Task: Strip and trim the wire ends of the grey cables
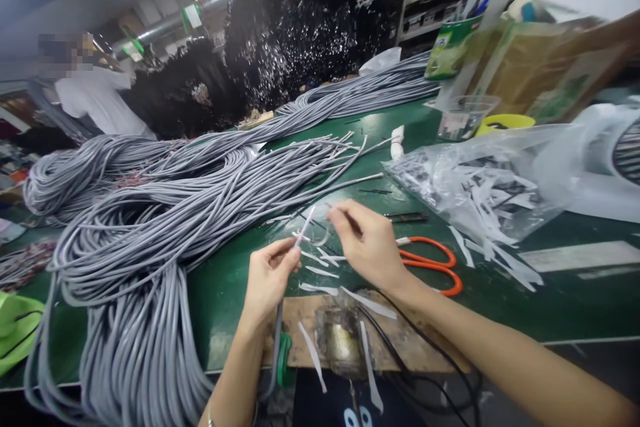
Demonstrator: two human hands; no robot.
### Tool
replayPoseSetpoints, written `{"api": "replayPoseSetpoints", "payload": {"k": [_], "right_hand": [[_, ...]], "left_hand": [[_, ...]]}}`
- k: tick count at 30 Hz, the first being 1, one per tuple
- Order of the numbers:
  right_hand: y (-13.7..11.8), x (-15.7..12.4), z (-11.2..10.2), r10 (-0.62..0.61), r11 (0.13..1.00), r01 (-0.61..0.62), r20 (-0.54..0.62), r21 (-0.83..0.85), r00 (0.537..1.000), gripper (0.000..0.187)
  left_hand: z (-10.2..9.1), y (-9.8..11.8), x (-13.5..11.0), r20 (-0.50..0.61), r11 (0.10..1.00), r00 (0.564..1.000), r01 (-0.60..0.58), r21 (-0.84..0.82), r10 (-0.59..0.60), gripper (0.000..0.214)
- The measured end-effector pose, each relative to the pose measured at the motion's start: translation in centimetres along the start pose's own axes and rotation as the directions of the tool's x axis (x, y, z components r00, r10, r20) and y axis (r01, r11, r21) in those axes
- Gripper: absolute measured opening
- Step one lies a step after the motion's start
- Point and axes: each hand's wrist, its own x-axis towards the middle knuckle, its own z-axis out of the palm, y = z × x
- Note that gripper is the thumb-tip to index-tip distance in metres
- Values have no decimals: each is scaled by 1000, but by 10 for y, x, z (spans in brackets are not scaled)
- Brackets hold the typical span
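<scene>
My left hand [267,273] pinches a grey cable [278,333] close to its end, with the thin white end piece [306,225] pointing up past the fingertips. My right hand [367,243] is just to the right, its thumb and fingertips pressed together near that end. A thin, pale curled piece seems to hang by those fingertips, but what they hold is too blurred to make out. Below the hands, white strips [320,272] lie scattered on the green table [225,320]. Scissors with orange handles [456,283] lie beside my right wrist.
A large bundle of grey cables [150,227] covers the left side. At right lies a clear plastic bag [480,180] of white strips. A wooden board [410,347] with a metal motor-like cylinder [343,340] is at the front edge. A person [97,97] is at back left.
</scene>
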Motion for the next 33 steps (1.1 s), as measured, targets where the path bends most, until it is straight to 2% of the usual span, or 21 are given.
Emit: {"api": "replayPoseSetpoints", "payload": {"k": [4,7,9,15,26,29,33], "right_hand": [[-3,-12,7,-115,992,104,203,66,972,27],[-2,-20,11,-194,979,166,283,121,939,26],[-1,-23,13,-199,979,173,311,108,929,28],[0,-21,16,-103,994,92,294,49,950,29],[-1,-21,16,-133,991,121,283,58,950,28],[0,-22,18,-139,989,121,246,86,959,27],[-1,-20,16,-87,993,75,147,89,985,23]], "left_hand": [[-1,-4,0,50,996,996,-70,-48,73,30],[0,-5,0,61,991,992,-110,-72,115,28],[1,-4,0,51,986,988,-139,-90,143,28],[4,-2,-2,56,980,985,-159,-116,166,28],[3,-5,-2,72,977,980,-179,-113,188,26],[4,-6,-2,93,977,977,-184,-110,194,25],[7,-6,-3,146,982,974,-160,-95,173,26]]}}
